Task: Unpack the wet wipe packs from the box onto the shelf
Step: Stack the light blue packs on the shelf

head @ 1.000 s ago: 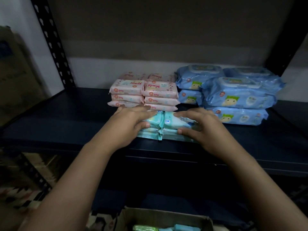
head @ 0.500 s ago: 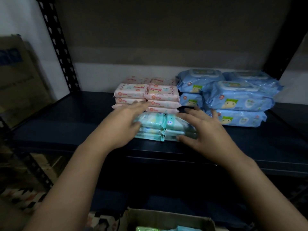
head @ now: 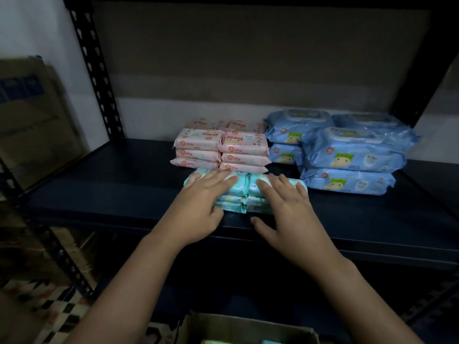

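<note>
Left hand and right hand lay flat, fingers spread, gripping nothing, atop teal packs on shelf. Pink packs just beyond fingertips. Box below wrists.

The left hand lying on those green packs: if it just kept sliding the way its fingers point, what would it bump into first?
Most likely the stack of pink packs directly behind the green packs. The left hand points toward the back of the shelf, fingertips already close to the lowest pink pack, though the depth is hard to judge.
</note>
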